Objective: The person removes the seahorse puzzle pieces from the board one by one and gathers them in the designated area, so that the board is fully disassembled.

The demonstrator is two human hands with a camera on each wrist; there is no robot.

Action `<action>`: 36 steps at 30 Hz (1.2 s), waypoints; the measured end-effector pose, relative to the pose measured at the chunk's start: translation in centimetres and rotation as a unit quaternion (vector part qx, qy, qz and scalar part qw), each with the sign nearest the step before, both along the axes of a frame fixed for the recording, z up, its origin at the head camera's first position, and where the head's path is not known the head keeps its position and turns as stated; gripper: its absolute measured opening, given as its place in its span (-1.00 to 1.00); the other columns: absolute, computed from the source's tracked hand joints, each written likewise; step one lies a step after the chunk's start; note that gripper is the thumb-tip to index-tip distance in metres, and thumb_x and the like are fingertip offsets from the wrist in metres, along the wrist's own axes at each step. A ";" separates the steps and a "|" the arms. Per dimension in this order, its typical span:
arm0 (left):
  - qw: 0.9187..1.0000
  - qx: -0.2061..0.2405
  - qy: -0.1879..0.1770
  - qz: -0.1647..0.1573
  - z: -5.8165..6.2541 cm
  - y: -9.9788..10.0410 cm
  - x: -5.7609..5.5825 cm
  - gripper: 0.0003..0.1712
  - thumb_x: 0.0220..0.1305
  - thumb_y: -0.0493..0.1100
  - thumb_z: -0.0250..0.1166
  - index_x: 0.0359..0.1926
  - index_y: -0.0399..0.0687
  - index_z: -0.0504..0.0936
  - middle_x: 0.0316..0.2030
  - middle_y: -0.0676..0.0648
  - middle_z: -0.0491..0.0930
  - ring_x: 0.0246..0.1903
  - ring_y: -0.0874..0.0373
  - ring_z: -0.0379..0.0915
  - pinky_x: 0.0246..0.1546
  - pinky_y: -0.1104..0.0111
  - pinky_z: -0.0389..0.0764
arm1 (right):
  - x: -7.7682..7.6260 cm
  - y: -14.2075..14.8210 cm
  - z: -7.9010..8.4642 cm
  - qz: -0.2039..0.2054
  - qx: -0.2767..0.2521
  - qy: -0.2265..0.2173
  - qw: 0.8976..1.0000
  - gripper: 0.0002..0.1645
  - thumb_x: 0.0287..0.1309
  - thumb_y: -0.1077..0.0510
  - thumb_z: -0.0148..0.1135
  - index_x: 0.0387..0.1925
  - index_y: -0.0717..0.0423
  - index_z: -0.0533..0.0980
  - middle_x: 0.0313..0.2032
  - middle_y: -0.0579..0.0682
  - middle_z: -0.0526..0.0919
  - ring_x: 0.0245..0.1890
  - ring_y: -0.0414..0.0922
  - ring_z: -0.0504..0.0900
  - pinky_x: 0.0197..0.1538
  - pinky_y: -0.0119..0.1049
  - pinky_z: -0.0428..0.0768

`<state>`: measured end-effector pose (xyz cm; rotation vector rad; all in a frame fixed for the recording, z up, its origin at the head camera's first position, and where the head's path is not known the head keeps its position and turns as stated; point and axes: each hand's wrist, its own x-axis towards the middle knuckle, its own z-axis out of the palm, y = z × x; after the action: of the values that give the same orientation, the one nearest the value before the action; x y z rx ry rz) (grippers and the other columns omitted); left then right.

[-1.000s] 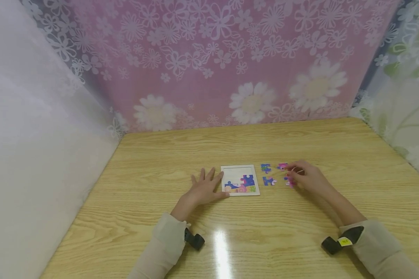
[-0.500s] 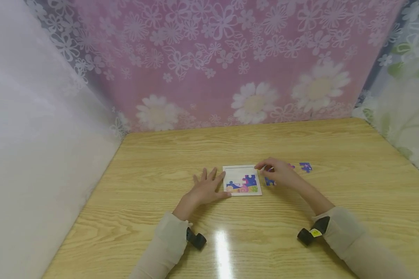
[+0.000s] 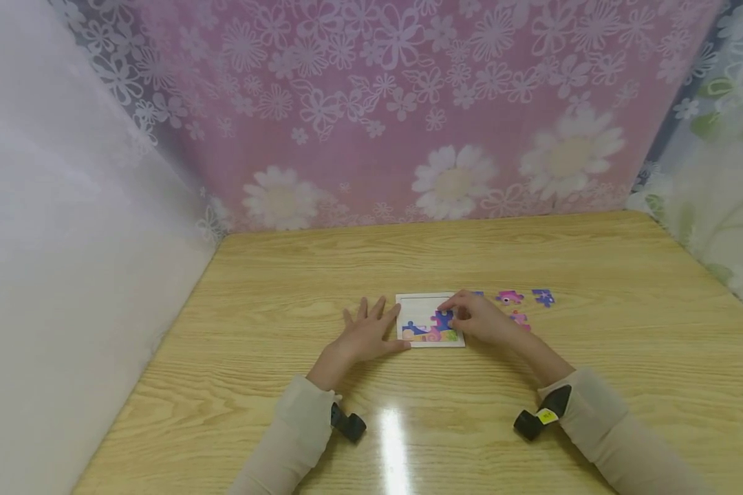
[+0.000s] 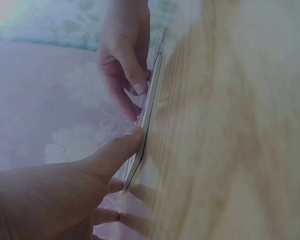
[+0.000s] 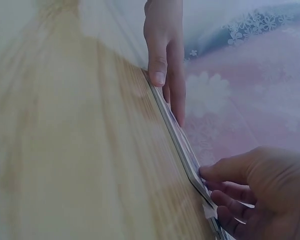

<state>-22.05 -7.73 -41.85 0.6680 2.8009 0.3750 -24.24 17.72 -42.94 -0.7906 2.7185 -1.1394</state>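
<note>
A square white puzzle tray [image 3: 430,344] lies on the table, its lower part filled with blue, pink and yellow jigsaw pieces. My left hand [image 3: 362,338] rests at the tray's left side, fingers spread, thumb on its near left corner. Over the tray's right side, my right hand [image 3: 479,320] has its thumb and fingers curled together in a pinch. The puzzle piece between them is mostly hidden by the fingers. In the left wrist view, the right hand [image 4: 125,60] is low against the tray's edge [image 4: 151,107]. The right wrist view shows its thumb [image 5: 222,170] at the tray.
Loose pieces lie right of the tray: a pink fish piece [image 3: 510,298], a blue starfish piece [image 3: 543,297] and a pink piece [image 3: 520,320]. Another blue piece [image 3: 479,293] shows partly behind the right hand. A flowered pink curtain [image 3: 371,158] hangs behind the wooden table [image 3: 322,268].
My right hand has moved left from the loose pieces to the tray's right side, and lower in the last half second. The left hand has stayed on the tray's left edge.
</note>
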 end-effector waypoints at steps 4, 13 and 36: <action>1.000 -0.002 0.001 0.000 -0.1 0.0 -0.1 -0.08 0.18 0.37 0.04 0.43 0.08 -0.01 0.39 -0.20 -0.18 0.30 -0.31 -0.41 0.10 -0.30 -0.28 | 0.2 -0.2 0.0 0.009 0.007 0.009 1.000 -0.65 0.10 0.38 0.19 -0.03 0.27 0.53 -0.21 0.09 0.44 -0.43 -0.14 0.35 -0.42 -0.33 0.39; 1.000 0.002 -0.001 0.000 0.3 0.0 0.1 -0.08 0.19 0.34 0.06 0.43 0.05 -0.01 0.39 -0.22 -0.17 0.30 -0.34 -0.40 0.10 -0.30 -0.29 | 0.3 -0.4 -0.2 0.007 0.007 0.022 1.000 -0.64 0.08 0.41 0.18 -0.03 0.26 0.51 -0.21 0.11 0.41 -0.40 -0.12 0.34 -0.39 -0.31 0.39; 0.999 0.020 0.021 -0.022 0.2 0.1 0.0 -0.10 0.22 0.32 0.03 0.42 -0.01 0.00 0.39 -0.21 -0.16 0.32 -0.29 -0.40 0.14 -0.25 -0.27 | 0.2 -0.5 -0.3 -0.001 -0.014 0.009 1.000 -0.70 0.13 0.40 0.14 -0.10 0.11 0.45 -0.26 -0.01 0.52 -0.34 -0.11 0.46 -0.23 -0.22 0.47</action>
<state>-22.09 -7.62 -41.66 0.7545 2.8189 0.4135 -24.02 17.20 -43.21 -0.8056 2.7254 -1.1798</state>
